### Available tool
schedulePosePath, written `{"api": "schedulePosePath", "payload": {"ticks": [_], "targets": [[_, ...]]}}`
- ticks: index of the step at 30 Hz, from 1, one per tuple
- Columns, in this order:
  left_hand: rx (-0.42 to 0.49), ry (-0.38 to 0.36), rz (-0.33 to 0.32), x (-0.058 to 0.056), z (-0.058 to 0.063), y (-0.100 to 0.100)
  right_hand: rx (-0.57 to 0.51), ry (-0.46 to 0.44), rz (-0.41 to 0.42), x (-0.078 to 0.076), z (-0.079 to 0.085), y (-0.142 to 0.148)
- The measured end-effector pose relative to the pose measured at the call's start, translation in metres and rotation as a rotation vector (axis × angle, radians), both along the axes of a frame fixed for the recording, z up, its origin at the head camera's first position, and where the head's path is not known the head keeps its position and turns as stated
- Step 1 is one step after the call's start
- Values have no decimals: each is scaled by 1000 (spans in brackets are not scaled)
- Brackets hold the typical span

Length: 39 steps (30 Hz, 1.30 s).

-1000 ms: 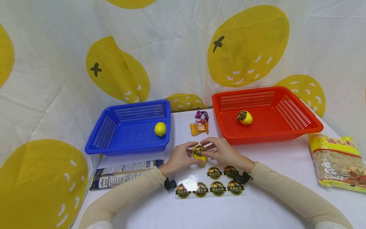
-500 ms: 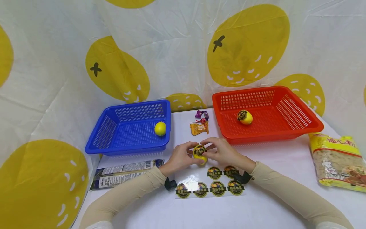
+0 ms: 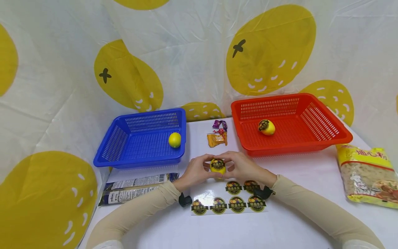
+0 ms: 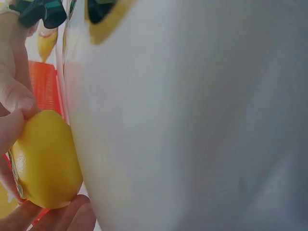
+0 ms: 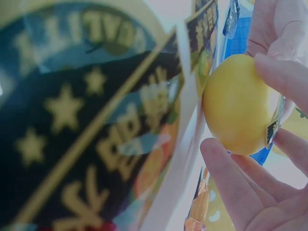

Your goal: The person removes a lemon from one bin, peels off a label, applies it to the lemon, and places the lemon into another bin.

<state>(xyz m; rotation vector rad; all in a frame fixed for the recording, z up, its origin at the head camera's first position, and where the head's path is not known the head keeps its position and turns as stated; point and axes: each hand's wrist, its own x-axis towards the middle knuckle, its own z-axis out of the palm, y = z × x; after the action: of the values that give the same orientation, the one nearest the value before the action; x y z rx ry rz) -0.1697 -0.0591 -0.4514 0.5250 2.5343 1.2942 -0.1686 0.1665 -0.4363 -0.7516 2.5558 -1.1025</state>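
shifts right hand (image 3: 244,166), moving thumb off sticker (image 3: 218,164) to the side of lemon (image 3: 219,171). shows red basket (image 3: 289,149) at back right with second lemon (image 3: 269,128) inside, blue basket (image 3: 136,163) at back left with third lemon (image 3: 174,140) inside, bag (image 3: 368,176) at far right, sticker sheet (image 3: 214,190) near front, packs (image 3: 133,188) left of sheet. grips lemon from both sides, left hand (image 3: 196,170) and right hand curled around, by sheet's far edge; cannot tell if touching table (image 3: 174,231). shows sweets (image 3: 217,139) between baskets.

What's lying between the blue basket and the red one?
The head view shows small purple, red and orange wrapped sweets between the blue basket and red basket.
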Motion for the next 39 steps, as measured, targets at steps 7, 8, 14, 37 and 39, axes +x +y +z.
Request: {"api": "schedulePosePath", "payload": {"ticks": [7, 8, 14, 37, 39], "targets": [[29, -41, 9, 2, 1, -3, 14, -15, -15, 0, 0, 0], [35, -45, 9, 2, 1, -3, 11, -24, -20, 0, -1, 0], [65, -54, -3, 3, -1, -5, 2, -64, -47, -1, -2, 0], [80, -66, 17, 5, 2, -6, -34, -100, -39, -5, -5, -3], [88, -73, 20, 5, 4, -6, -33, -94, -52, -4, -4, -3]]}}
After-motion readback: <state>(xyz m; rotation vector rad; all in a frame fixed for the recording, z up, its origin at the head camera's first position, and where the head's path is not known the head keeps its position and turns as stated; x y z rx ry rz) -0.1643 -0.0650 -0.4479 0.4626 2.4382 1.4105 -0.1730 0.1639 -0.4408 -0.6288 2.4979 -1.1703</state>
